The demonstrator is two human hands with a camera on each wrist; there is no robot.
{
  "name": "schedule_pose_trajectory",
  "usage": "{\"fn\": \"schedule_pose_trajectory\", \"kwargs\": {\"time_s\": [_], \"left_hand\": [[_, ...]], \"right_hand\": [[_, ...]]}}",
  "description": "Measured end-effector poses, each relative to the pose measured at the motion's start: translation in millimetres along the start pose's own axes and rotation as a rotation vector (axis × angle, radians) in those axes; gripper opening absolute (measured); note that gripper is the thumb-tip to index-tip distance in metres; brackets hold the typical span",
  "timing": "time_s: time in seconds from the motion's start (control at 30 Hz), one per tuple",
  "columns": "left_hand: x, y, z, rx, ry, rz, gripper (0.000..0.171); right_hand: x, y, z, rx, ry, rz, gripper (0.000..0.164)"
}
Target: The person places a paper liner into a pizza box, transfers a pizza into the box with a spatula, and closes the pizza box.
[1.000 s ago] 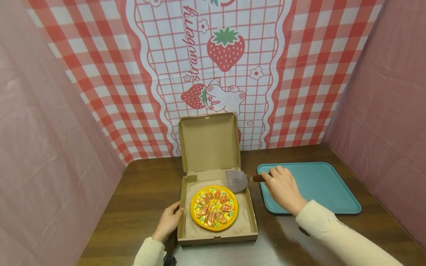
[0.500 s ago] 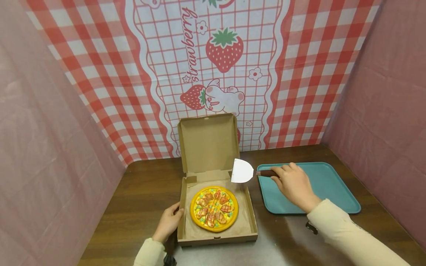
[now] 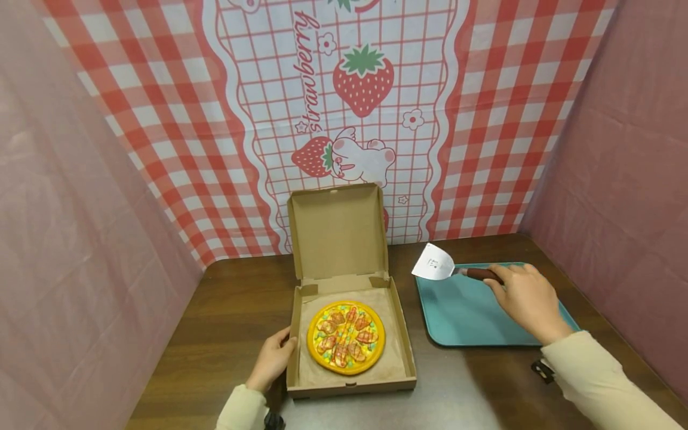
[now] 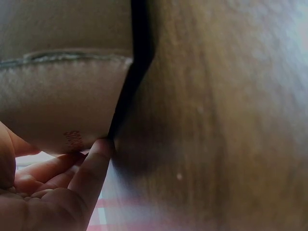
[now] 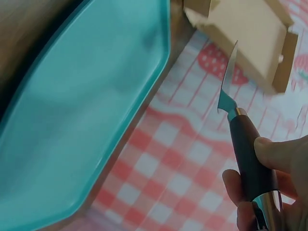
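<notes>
The left hand [image 3: 272, 360] holds the open cardboard box [image 3: 340, 234] by its 9 o'clock wall; 1 round, yellow-rimmed pizza [image 3: 346, 338] lies inside. The right hand [image 3: 528, 300] grips a brown-handled spatula [image 3: 436, 264], blade toward 9 o'clock.

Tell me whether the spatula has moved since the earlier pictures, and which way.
Yes: in the head view, against the pizza box, the spatula has moved right, now wholly past the box's right edge.
</notes>
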State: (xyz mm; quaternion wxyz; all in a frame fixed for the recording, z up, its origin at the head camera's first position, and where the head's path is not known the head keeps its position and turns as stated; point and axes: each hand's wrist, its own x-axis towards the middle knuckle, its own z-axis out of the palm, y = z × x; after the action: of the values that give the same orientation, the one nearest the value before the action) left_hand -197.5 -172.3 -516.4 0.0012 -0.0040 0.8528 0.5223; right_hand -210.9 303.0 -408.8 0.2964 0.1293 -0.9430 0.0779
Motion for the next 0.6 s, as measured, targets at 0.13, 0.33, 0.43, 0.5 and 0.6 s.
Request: {"fn": "schedule_pose_trajectory", "kwargs": {"time_s": [0.13,0.33,0.43,0.5,0.6], "left_hand": [[0.0,0.0,0.2,-0.002,0.001,-0.003,0.041],[-0.4,0.8,0.2,0.001,0.007,-0.007,0.041],[-0.4,0.9,0.1,0.003,0.009,-0.009,0.041],[-0.3,0.7,0.2,0.003,0.01,-0.009,0.041],[-0.2,0.2,0.7,0.006,0.011,-0.006,0.041]], "right_hand": [[-9,21,-7,0.012,-0.047,0.081,0.032],[-25,54,-10,0.046,-0.159,0.23,0.037],[-34,71,-9,0.057,-0.197,0.283,0.038],[-39,82,-8,0.057,-0.223,0.307,0.037],[-47,95,-8,0.051,-0.29,0.35,0.038]]}}
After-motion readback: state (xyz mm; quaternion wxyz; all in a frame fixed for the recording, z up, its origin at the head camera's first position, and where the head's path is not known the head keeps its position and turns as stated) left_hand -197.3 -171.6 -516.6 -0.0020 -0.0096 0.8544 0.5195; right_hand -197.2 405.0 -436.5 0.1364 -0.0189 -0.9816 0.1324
